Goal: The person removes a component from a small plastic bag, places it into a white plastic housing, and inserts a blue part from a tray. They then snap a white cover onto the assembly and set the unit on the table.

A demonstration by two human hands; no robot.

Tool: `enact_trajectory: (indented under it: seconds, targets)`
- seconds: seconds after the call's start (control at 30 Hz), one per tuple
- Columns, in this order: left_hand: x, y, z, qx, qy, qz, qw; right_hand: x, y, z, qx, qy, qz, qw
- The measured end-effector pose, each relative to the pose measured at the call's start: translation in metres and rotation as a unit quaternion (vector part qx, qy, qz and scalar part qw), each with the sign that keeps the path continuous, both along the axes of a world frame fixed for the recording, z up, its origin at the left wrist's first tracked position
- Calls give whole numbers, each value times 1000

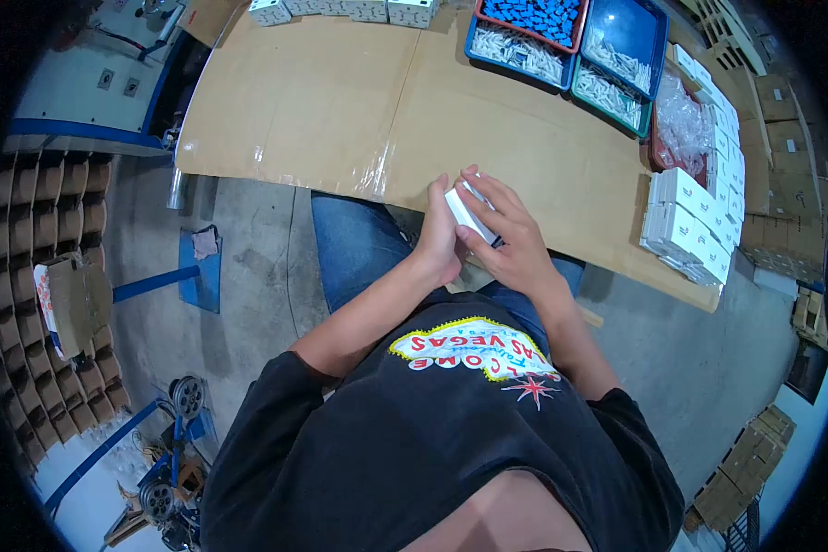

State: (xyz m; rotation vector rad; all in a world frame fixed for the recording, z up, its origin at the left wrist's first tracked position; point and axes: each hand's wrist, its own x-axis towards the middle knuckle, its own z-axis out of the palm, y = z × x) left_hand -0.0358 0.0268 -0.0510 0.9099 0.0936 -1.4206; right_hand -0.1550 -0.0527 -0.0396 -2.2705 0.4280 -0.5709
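A small white box [470, 217] is held between my two hands, over the near edge of the cardboard-covered table [313, 110]. My left hand [440, 235] presses its palm and fingers along the box's left side. From the right, my right hand [508, 230] wraps around it, fingers across the top and thumb at the lower part. The fingers cover much of the box, so its far side and any open flap are hidden.
Blue bins [517, 58], a red tray of blue pieces [534, 18] and a green bin [607, 96] stand at the back right. White boxes [695, 225] are stacked at the right edge, beside clear plastic bags [683, 129]. Patterned white boxes [368, 10] line the far edge.
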Motion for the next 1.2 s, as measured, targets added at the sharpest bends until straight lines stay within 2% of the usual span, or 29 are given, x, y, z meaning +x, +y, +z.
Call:
enact_trajectory:
  seconds: [0.03, 0.1, 0.17, 0.3, 0.47, 0.73, 0.8, 0.87, 1.0, 1.07, 1.1, 1.13, 1.17, 1.2]
  targets:
    - [4, 0, 1, -1, 0, 1, 1000, 0, -4, 5, 0, 24, 16, 1000]
    - [12, -1, 6, 45, 50, -80, 994, -1, -13, 10, 0, 49, 34, 998]
    - [15, -1, 15, 21, 52, -83, 995, -3, -21, 13, 104, 44, 71, 991]
    - [19, -3, 13, -2, 80, -91, 993, -5, -22, 27, 183, 14, 51, 982]
    - [17, -2, 9, -8, 79, -71, 994, -5, -21, 16, 40, -46, 59, 996]
    - [4, 0, 8, -34, 33, -46, 998, -3, -17, 16, -15, -61, 38, 997]
    - [1, -1, 6, 2, 51, -29, 998, -2, -18, 14, -35, -58, 38, 997]
    - [1, 2, 7, -8, 67, -36, 997, -2, -19, 13, -75, -28, 33, 996]
    - [2, -1, 3, -7, 94, -44, 995, 0, -21, 15, -63, 1, 32, 997]
    - [1, -2, 3, -6, 94, -31, 995, 0, -22, 15, 12, 25, 40, 999]
    - [1, -2, 3, -4, 95, -18, 995, 2, -19, 17, 13, 24, 40, 999]
    - [2, -1, -2, -4, 94, -18, 995, 4, -14, 22, 140, -5, 4, 990]
    - [4, 1, -11, -41, 151, -14, 988, 5, -12, 25, 264, -34, -32, 963]
    - [7, 1, -11, -78, 207, -10, 975, 3, -16, 21, 265, -36, -32, 963]
